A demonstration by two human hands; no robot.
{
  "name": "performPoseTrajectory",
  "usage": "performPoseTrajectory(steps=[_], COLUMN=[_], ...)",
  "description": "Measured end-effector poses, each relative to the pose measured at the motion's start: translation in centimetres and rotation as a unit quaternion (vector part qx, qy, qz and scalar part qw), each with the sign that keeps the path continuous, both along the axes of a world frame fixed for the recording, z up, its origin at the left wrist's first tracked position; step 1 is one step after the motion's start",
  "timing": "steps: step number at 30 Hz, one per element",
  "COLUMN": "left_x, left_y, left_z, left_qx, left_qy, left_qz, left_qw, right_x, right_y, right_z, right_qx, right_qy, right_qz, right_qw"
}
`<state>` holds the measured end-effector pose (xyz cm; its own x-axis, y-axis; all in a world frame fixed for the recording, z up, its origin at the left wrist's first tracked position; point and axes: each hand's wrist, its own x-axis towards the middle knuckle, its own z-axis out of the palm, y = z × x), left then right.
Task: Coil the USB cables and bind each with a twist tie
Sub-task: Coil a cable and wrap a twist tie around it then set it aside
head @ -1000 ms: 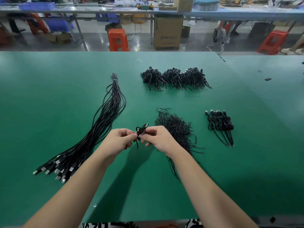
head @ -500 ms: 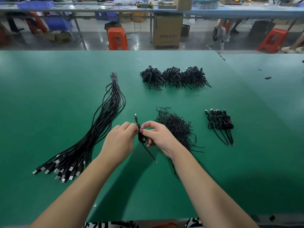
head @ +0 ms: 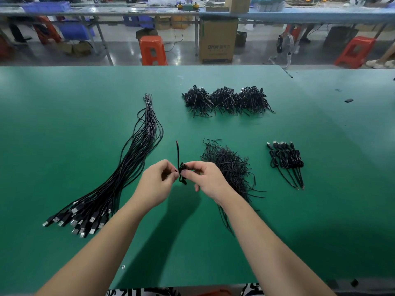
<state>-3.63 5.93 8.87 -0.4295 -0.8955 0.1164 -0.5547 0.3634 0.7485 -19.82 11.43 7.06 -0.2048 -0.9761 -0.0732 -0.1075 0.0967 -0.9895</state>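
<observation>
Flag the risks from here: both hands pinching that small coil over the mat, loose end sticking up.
1. The coiled cable is pinched only by fingertips of the left hand and right hand; a slip could let it spring open.
2. Its free end sticks up unsecured and may pull loops loose while twisting.
3. The twist tie pile lies just under the right hand's wrist; a sweep could scatter ties.
</observation>
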Motion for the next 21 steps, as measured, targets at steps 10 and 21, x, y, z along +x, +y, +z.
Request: performPoseTrajectory(steps=[10,21], left_x=[0.0,0.0], left_y=[1.2,0.3], left_z=[-0.2,-0.5], left_qx=[-0.318,-0.032], left_qy=[-0.138,0.039], left_qz=[-0.070,0.039], left_qw=[0.935,0.998], right_x=[1.0,1.0], right_y=[-0.1,0.5], right_z=[0.7,0.8], right_qx=[0.060,0.003], right_qy=[-0.117,-0.133], right_qz=[-0.012,0.061], right_qw=[0.991,0.989])
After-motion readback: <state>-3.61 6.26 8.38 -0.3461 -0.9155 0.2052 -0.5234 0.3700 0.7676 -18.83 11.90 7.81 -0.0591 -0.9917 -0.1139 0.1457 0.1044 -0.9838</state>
